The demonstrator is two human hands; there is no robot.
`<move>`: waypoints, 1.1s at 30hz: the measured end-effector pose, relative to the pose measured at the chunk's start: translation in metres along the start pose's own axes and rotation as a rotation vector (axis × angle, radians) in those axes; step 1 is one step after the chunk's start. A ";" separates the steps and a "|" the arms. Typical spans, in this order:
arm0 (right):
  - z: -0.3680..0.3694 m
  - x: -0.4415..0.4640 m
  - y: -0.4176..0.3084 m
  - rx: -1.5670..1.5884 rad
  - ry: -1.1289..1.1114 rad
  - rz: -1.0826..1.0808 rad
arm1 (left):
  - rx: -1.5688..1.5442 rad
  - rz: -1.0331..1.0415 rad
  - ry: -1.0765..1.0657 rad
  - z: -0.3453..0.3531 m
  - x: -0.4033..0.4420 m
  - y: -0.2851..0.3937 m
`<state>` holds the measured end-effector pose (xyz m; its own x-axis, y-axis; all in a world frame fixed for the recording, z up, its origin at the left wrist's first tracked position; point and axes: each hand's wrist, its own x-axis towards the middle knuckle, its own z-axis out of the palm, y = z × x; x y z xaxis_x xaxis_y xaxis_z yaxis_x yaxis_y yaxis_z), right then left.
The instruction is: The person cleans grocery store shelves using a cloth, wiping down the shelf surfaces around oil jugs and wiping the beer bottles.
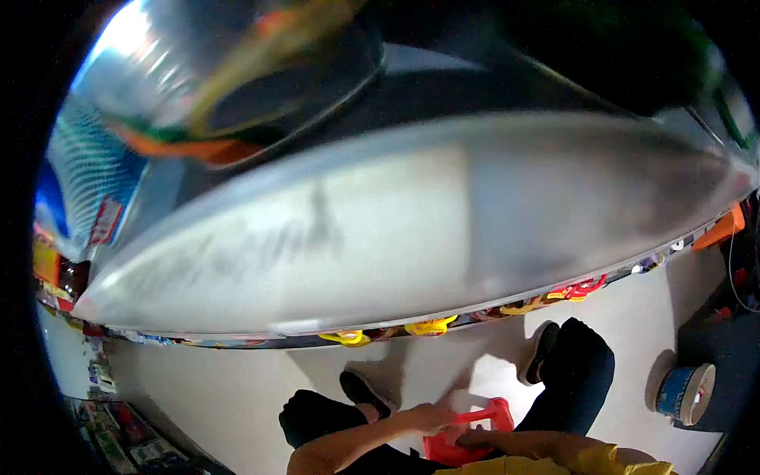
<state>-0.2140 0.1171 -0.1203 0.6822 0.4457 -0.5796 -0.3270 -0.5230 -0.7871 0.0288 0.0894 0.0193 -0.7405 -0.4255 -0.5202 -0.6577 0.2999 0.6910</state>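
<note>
Low in the view, between my knees, is a red plastic object (500, 413) with a bar across it and an open gap; its kind I cannot make out. My left hand (427, 418) is closed at the left end of its bar. Over its lower part lies my right hand (473, 438), fingers curled against the red plastic. Both hands are small and partly blurred. The lower side of the red object is hidden by my forearms and yellow clothing (514, 467).
A blurred shelf edge (380, 237) spans the view close to my head, bearing a clear plastic-wrapped item (150, 63) and a blue patterned pack (95, 174). Yellow packets (431, 325) show beneath it. A round blue-sided tub (685, 394) stands on the pale floor (214, 380) at right.
</note>
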 end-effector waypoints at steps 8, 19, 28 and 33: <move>-0.023 0.056 -0.061 -0.089 -0.028 -0.042 | 0.009 -0.083 0.276 0.003 -0.022 0.021; -0.027 0.068 -0.063 0.049 0.550 0.062 | -0.231 -0.005 0.708 0.003 -0.077 0.118; -0.045 -0.035 -0.117 1.737 0.790 -0.493 | 0.043 -0.101 1.926 -0.168 -0.144 0.104; -0.081 -0.091 -0.173 1.863 0.913 -0.674 | 0.083 -0.248 2.007 -0.232 -0.142 0.097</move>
<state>-0.1667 0.1075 0.0857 0.7864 -0.4562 -0.4164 0.3289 0.8799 -0.3429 0.1027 -0.0189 0.2765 0.4805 -0.5976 0.6419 -0.7476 0.1035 0.6560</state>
